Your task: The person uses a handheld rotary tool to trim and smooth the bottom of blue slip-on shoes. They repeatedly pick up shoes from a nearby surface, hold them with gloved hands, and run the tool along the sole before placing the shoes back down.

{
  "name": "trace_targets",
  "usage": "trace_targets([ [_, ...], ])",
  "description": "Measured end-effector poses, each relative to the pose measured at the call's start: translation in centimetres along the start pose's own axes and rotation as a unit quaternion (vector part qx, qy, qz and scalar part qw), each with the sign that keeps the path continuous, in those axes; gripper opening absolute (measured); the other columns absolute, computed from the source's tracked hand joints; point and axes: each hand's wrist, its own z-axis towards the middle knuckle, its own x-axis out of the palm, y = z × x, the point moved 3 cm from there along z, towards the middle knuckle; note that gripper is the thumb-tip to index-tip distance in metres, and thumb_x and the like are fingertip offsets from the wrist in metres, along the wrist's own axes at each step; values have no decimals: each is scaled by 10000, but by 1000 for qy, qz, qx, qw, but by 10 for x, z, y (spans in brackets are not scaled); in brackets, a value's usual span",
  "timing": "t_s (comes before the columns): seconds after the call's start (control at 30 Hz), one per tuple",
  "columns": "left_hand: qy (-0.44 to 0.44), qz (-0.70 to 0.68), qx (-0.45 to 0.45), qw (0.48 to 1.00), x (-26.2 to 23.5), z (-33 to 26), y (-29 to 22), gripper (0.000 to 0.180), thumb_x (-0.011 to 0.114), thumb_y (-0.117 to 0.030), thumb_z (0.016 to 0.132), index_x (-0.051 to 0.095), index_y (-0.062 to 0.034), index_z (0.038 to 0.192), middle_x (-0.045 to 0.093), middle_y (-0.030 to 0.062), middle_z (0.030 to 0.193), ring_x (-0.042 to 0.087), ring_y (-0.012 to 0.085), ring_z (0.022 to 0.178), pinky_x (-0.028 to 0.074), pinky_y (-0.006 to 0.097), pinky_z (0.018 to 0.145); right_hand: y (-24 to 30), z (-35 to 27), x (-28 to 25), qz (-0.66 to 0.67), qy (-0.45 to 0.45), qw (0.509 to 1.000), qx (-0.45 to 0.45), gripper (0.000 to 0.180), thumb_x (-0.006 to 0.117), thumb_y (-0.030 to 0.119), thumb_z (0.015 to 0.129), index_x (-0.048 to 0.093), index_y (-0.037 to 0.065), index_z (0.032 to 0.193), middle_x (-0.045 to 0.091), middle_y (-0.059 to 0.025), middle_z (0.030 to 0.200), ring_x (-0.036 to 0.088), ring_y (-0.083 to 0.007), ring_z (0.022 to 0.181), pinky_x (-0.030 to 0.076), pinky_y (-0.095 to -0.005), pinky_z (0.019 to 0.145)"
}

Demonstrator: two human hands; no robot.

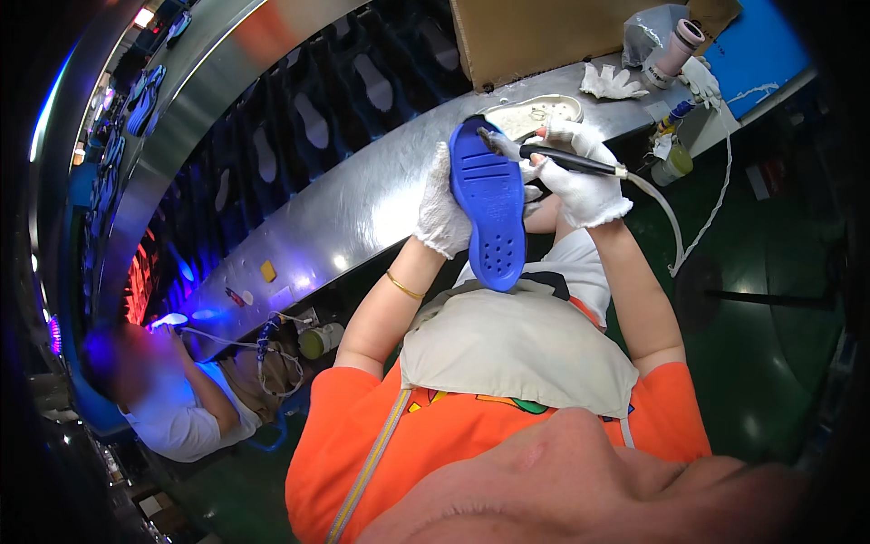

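A blue shoe sole (pixel 494 204) is held tilted in front of my body, its ridged and perforated face turned up. My left hand (pixel 440 210), in a white knitted glove, grips it along the left edge, with fingertips showing at its right side. In my gloved right hand (pixel 587 189) is a black-handled brush (pixel 571 160) with a pale tube running from its rear end. The bristles lie over the upper end of the sole and appear to touch it. Just beyond is a pale oval tray or sole (pixel 551 110); I cannot tell which.
The curved metal bench (pixel 317 204) runs beyond my hands, beside a conveyor carrying several soles (pixel 373 83). A cardboard box (pixel 544 41), spare gloves (pixel 612 82) and a pink bottle (pixel 675 53) stand at the back. The tube (pixel 669 213) hangs right. Another person (pixel 186 399) sits far left.
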Motion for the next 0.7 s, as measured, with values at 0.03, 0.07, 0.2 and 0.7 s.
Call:
trace_targets([
  [0.03, -4, -44, -1, 999, 2, -1, 3, 805, 335, -687, 844, 349, -67, 1356, 477, 254, 1258, 521, 428, 1098, 415, 540, 956, 5, 0, 5, -24, 11, 999, -37, 252, 649, -38, 762, 580, -3, 1002, 620, -69, 888, 615, -124, 803, 508, -255, 748],
  [0.07, -7, -87, -3, 996, 6, -3, 6, 804, 314, -696, 844, 356, -74, 1352, 484, 255, 1250, 525, 412, 1100, 423, 534, 951, 10, 0, 8, -48, 22, 996, -73, 244, 649, -47, 763, 577, -5, 992, 615, -67, 879, 613, -126, 788, 507, -257, 738],
  [0.2, -58, 11, 43, 997, -28, 1, -9, 830, 262, -722, 835, 364, -76, 1345, 495, 255, 1234, 533, 385, 1088, 432, 519, 943, 34, -1, 24, -251, 162, 907, -296, 193, 662, -31, 656, 594, 67, 808, 611, -63, 736, 616, -209, 656, 484, -283, 623],
  [0.7, -113, 231, 189, 948, -24, 3, 23, 788, 363, -685, 843, 333, -102, 1372, 457, 106, 1329, 473, 235, 1194, 400, 381, 1011, 10, -8, 30, -33, 35, 998, -46, 248, 641, -34, 768, 556, 1, 998, 625, -88, 916, 623, -120, 800, 514, -249, 745],
])
